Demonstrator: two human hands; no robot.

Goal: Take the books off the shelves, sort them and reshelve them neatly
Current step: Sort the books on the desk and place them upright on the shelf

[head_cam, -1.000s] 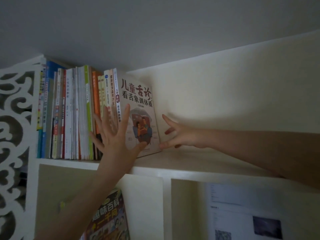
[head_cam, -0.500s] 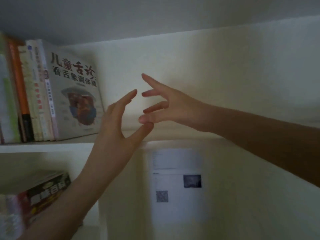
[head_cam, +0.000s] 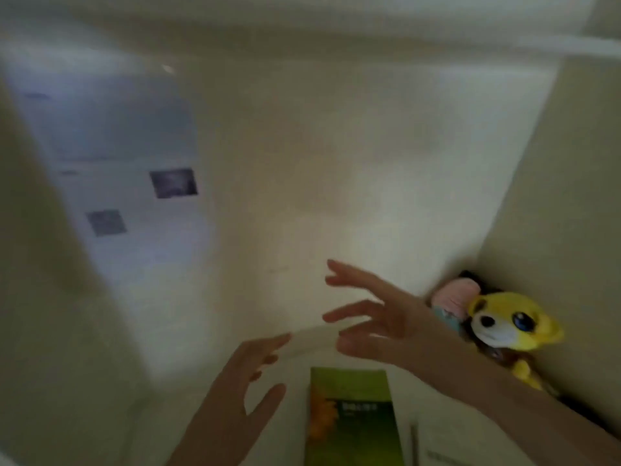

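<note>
Both hands raised, left (head_cam: 235, 395), right (head_cam: 379, 317), fingers spread, empty

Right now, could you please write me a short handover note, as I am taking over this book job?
Left hand: open, empty, just left of the green book.
Right hand: open, empty, above that book, fingers spread.
The book shows its cover, low in view; a plush toy sits in the right corner.
Done: cannot tell, the view is blurred.
Left: likely take the book, sort it, shelve it.
</note>
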